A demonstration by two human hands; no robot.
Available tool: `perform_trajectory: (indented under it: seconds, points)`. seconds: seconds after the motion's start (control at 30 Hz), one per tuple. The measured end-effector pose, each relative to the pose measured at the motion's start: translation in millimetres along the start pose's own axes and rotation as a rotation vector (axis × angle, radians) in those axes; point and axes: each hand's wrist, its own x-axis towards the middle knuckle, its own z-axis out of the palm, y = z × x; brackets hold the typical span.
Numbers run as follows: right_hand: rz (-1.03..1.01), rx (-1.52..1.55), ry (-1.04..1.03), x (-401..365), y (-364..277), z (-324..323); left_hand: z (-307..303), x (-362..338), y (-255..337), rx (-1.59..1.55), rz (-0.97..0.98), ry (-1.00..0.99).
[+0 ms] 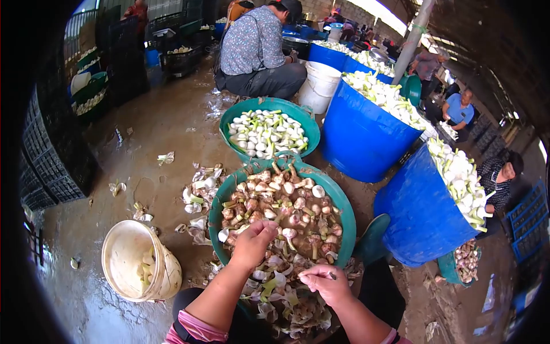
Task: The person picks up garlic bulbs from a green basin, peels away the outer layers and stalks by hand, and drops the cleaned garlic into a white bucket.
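Observation:
In front of me stands a green tub (pixel 347 226) of water holding unpeeled garlic bulbs (pixel 252 204), some with short stems. My left hand (pixel 255 245) is over its near side, fingers closed together; what they hold, if anything, is hidden. Lower right, by the tub's near rim, my right hand (pixel 327 283) is curled closed around a small, thin dark tool (pixel 333 276), of which only a short end shows. Loose garlic skins and leaves (pixel 286 295) are heaped below and between my hands.
Beyond stands a green basin (pixel 312 129) of peeled white garlic. Blue barrels (pixel 358 135) heaped with garlic line the right. A white bucket (pixel 172 269) stands at left with a few pieces inside. Black crates (pixel 48 155) are stacked far left. A person (pixel 252 49) sits ahead; others work at right.

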Motion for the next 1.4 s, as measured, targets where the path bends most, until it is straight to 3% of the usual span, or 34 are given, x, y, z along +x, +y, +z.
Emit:
perform_trajectory:
  seconds: [0.07, 0.1, 0.13, 0.2, 0.23, 0.3, 0.33, 0.43, 0.47, 0.53, 0.6, 0.63, 0.67, 0.73, 0.8, 0.9, 0.97, 1.0, 1.07, 1.13, 1.17, 1.2, 1.23, 1.27, 1.3, 1.33, 1.37, 1.4]
  points:
    - [0.028, -0.434, -0.006, 2, 20, -1, 1, 1, 2, 0.001, -0.008, 0.010]
    - [0.117, -1.062, -0.062, -3, 22, -6, -1, 2, 1, 0.007, 0.027, 0.003]
    - [0.312, -1.435, -0.291, -1, 37, -11, -2, 4, 3, -0.009, 0.023, 0.006]
    - [0.515, -1.702, -0.635, -13, 63, -16, -3, 3, 15, 0.002, 0.050, 0.050]
    - [0.517, -1.704, -0.650, -19, 73, -24, -4, 3, 20, -0.001, 0.066, 0.089]
    - [0.138, -1.619, -0.581, -28, 86, -46, -10, 5, 19, -0.004, 0.079, 0.146]
    - [0.148, -1.615, -0.591, -23, 90, -50, -11, 6, 19, -0.006, 0.068, 0.152]
    - [0.736, -1.372, -0.431, 20, 59, -42, -9, 5, 27, -0.032, 0.053, 0.146]
    - [0.631, -1.328, -0.449, 32, 57, -46, -7, 7, 27, -0.036, 0.053, 0.150]
    - [0.752, -1.037, -0.290, 55, 46, -40, -6, 8, 26, -0.049, 0.062, 0.126]
    - [0.478, -1.235, -0.089, 81, 75, -69, -7, 10, 24, -0.054, 0.046, 0.109]
    - [0.495, -1.317, -0.050, 99, 90, -88, -6, 12, 23, -0.074, 0.048, 0.102]
    - [0.498, -1.320, -0.056, 100, 97, -85, -5, 13, 23, -0.094, 0.048, 0.098]
    - [0.476, -1.592, -0.304, 100, 125, -64, -5, 16, 26, -0.064, 0.037, 0.078]
    - [0.470, -1.805, -0.246, 96, 151, -35, 0, 15, 26, -0.101, 0.018, 0.047]
    - [0.322, -1.833, -0.192, 110, 183, -49, 2, 23, 21, -0.071, 0.007, 0.045]
    - [0.094, -1.585, -0.454, 122, 169, -77, 3, 26, 18, -0.081, 0.004, 0.077]
    - [-0.068, -1.441, -0.312, 121, 167, -88, 2, 26, 17, -0.077, 0.005, 0.079]
    - [0.005, -1.519, -0.095, 119, 157, -104, -1, 27, 17, -0.057, 0.011, 0.083]
    - [0.245, -1.132, 0.341, 116, 140, -120, -4, 24, 22, -0.063, 0.026, 0.099]
    - [0.202, -0.750, 0.418, 118, 147, -133, -6, 21, 24, -0.055, 0.036, 0.105]
    - [0.369, -0.600, 0.340, 116, 158, -143, -6, 18, 24, -0.048, 0.043, 0.104]
    - [0.449, -0.612, 0.133, 112, 154, -115, -6, 16, 21, -0.074, 0.081, 0.079]
    - [0.403, -0.733, -0.075, 108, 168, -98, -6, 16, 16, -0.069, 0.106, 0.082]
    - [0.286, -0.910, -0.208, 104, 205, -94, -4, 16, 15, -0.023, 0.078, 0.098]
    - [-0.269, -1.180, -0.329, 107, 207, -61, 2, 18, 17, -0.072, 0.050, 0.137]
    - [0.073, -1.741, -0.223, 83, 147, -3, 6, 19, 15, -0.084, 0.061, 0.122]
    - [0.368, -1.575, -0.364, 94, 179, 2, 10, 20, 15, -0.117, 0.010, 0.153]
